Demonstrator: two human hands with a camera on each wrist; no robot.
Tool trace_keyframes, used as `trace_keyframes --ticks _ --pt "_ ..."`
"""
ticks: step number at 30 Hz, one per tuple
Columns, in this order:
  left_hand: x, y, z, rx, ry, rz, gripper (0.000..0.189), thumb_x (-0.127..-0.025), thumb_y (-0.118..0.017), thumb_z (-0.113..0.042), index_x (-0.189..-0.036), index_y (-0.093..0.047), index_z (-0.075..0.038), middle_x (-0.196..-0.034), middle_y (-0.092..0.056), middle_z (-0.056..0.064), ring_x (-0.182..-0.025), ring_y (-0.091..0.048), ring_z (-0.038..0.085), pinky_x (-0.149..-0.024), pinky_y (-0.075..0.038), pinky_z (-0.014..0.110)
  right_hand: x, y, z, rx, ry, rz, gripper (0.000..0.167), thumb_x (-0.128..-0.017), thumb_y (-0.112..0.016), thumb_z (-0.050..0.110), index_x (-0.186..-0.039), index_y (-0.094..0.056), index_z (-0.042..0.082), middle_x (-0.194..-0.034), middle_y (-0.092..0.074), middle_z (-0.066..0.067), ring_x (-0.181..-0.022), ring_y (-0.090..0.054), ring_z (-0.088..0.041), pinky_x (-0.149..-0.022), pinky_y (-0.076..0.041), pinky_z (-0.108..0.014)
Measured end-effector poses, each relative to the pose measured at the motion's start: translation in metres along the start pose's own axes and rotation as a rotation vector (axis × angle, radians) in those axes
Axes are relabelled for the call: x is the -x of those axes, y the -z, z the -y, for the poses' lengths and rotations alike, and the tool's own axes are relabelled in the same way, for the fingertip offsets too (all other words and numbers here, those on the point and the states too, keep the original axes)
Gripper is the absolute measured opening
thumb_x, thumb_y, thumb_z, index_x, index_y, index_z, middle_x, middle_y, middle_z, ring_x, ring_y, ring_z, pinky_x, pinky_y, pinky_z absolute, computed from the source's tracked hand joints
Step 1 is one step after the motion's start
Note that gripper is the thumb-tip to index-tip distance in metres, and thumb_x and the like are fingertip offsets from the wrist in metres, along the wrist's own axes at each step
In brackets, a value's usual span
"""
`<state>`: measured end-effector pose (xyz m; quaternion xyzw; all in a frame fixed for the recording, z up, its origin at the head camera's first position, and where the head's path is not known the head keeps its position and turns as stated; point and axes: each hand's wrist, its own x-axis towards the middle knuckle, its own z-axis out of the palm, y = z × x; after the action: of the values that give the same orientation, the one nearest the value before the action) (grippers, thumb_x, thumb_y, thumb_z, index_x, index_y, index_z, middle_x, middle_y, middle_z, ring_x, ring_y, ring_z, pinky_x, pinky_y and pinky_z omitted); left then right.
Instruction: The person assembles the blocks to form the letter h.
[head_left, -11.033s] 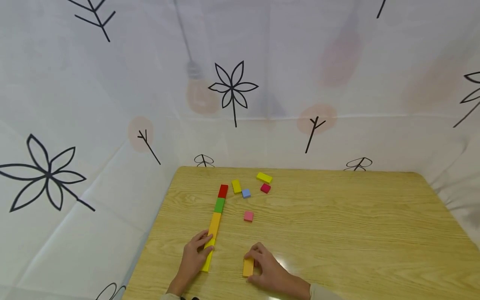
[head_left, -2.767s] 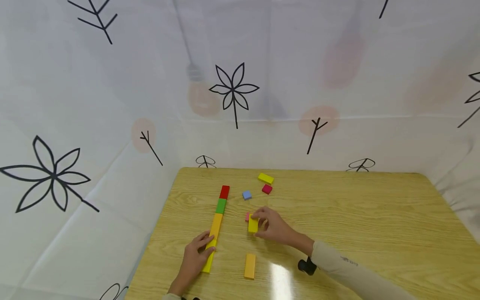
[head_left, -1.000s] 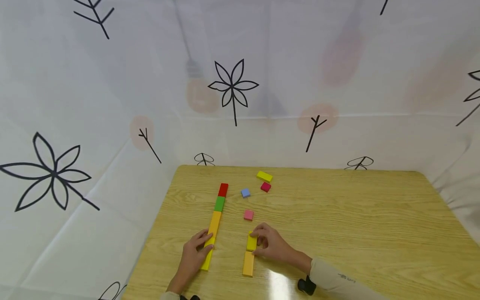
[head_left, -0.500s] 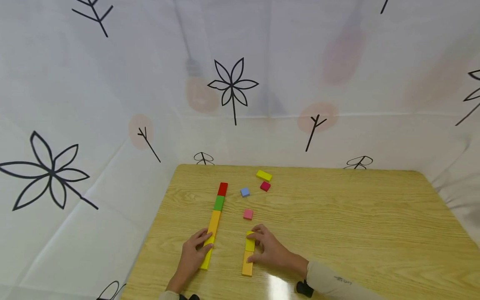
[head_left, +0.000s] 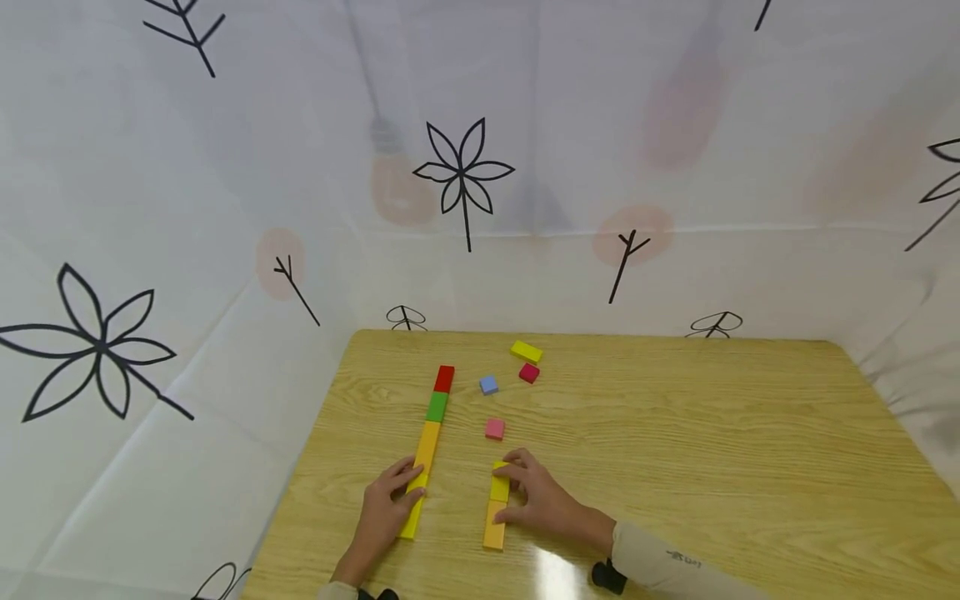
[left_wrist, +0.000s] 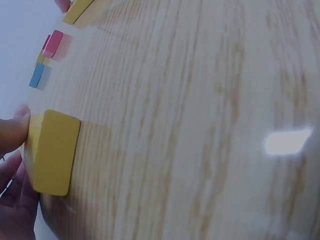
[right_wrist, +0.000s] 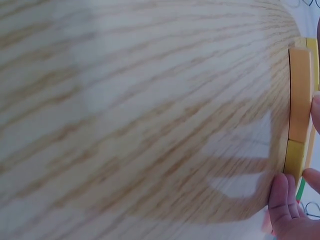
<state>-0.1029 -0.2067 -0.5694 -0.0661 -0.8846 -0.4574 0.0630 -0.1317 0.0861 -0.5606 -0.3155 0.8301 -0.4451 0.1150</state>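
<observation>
In the head view, a straight row of blocks runs away along the left: a long yellow block, an orange block, a green block and a red block. My left hand holds the long yellow block, thumb on one side and fingers on the other. To its right, a short yellow block lies end to end with another orange block. My right hand grips this pair, fingers at the yellow block's far end and thumb at the orange block.
Beyond the right hand lies a pink block. Farther back on the wooden table are a blue block, a crimson block and a yellow block. A patterned white cloth stands behind the table.
The short yellow block came from the back to the orange block's far end, carried by my right hand. Its thumb has since shifted onto the orange block. My left hand stayed put.
</observation>
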Motion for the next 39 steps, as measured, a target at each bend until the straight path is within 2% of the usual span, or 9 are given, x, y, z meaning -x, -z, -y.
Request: trace_keyframes --ticks 9,16,19,23,29,39 --pt "0.001 -0.001 -0.002 0.048 0.027 0.002 0.036 -0.081 -0.073 -0.005 -0.116 -0.067 -0.001 -0.129 -0.056 0.015 -0.121 -0.05 0.035 -0.09 -0.049 0.032 0.0 0.002 0.004 -0.001 -0.005 0.006 0.062 -0.078 -0.076 0.039 -0.125 -0.058 0.002 -0.127 -0.04 -0.015 -0.094 -0.05 -0.02 -0.078 -0.048 -0.028" --pt "0.001 -0.001 0.0 0.037 -0.007 -0.017 0.036 -0.079 -0.075 -0.004 -0.114 -0.068 0.0 -0.126 -0.058 0.016 -0.117 -0.054 0.036 -0.088 -0.051 0.034 -0.001 0.003 0.004 0.005 0.016 0.005 0.06 -0.08 -0.075 0.036 -0.126 -0.057 0.002 -0.126 -0.04 -0.014 -0.092 -0.05 -0.019 -0.077 -0.048 -0.027" --pt "0.001 -0.001 0.001 0.031 -0.012 -0.014 0.036 -0.079 -0.075 -0.005 -0.114 -0.068 0.0 -0.126 -0.058 0.017 -0.114 -0.056 0.035 -0.088 -0.051 0.034 -0.001 0.005 0.004 0.007 0.002 0.002 0.06 -0.08 -0.075 0.036 -0.126 -0.057 0.002 -0.126 -0.041 -0.014 -0.092 -0.049 -0.019 -0.076 -0.047 -0.026" --pt "0.001 -0.001 0.001 0.025 0.006 -0.002 0.037 -0.08 -0.075 -0.007 -0.115 -0.068 -0.001 -0.127 -0.057 0.015 -0.114 -0.057 0.032 -0.089 -0.051 0.033 -0.001 0.009 0.004 -0.002 -0.02 -0.022 0.056 -0.08 -0.076 0.035 -0.123 -0.059 0.004 -0.125 -0.043 -0.013 -0.091 -0.049 -0.02 -0.073 -0.046 -0.025" --pt "0.002 0.0 0.001 0.012 0.014 0.01 0.037 -0.081 -0.074 -0.01 -0.116 -0.067 -0.002 -0.128 -0.057 0.015 -0.115 -0.056 0.032 -0.09 -0.05 0.035 -0.004 0.016 0.002 -0.02 -0.029 -0.071 0.045 -0.082 -0.075 0.028 -0.119 -0.061 0.006 -0.116 -0.047 -0.005 -0.085 -0.051 -0.02 -0.065 -0.047 -0.024" --pt "0.002 0.002 -0.002 0.042 0.035 0.007 0.036 -0.08 -0.074 -0.006 -0.116 -0.067 -0.001 -0.128 -0.056 0.015 -0.117 -0.054 0.033 -0.089 -0.05 0.032 -0.011 0.025 0.001 -0.01 -0.032 -0.095 0.04 -0.086 -0.071 0.024 -0.118 -0.061 0.002 -0.11 -0.051 -0.009 -0.081 -0.052 -0.02 -0.061 -0.046 -0.023"
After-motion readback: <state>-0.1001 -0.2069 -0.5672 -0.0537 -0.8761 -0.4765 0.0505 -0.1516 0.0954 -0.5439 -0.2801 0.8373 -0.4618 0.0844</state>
